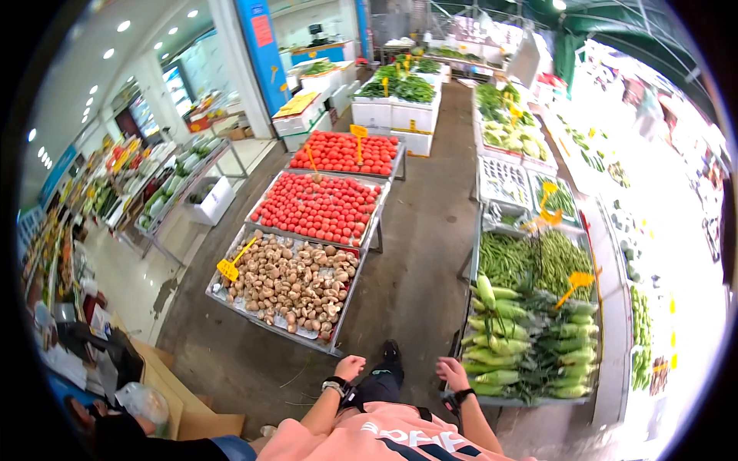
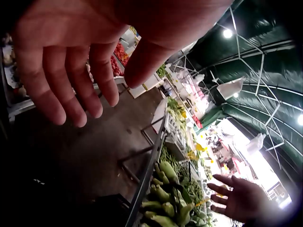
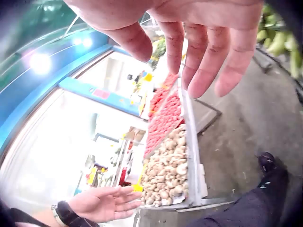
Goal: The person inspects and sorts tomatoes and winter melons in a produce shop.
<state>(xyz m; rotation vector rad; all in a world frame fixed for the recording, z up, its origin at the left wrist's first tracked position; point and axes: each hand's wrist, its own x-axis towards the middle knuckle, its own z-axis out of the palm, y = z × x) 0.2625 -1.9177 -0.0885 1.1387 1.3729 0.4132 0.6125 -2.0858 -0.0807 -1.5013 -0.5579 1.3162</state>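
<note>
Both hands hang in front of the body over the aisle and hold nothing. My left hand [image 1: 350,368] is nearest the tray of brown mushrooms [image 1: 292,280]; its fingers [image 2: 75,90] hang loosely in the left wrist view. Close to the stand of corn cobs [image 1: 496,338], my right hand [image 1: 453,374] floats with relaxed fingers [image 3: 203,61], as the right wrist view shows. Dark wrist straps sit on both wrists. Behind the mushrooms lie two trays of red tomatoes [image 1: 315,206], with yellow price tags [image 1: 228,269] stuck among the produce.
A grey floor aisle [image 1: 423,230] runs between the stands. Green beans [image 1: 503,257] lie beyond the corn. White boxes of leafy greens [image 1: 400,88] stand farther back. At the lower left are a cardboard box [image 1: 177,392] and a seated person's dark sleeve.
</note>
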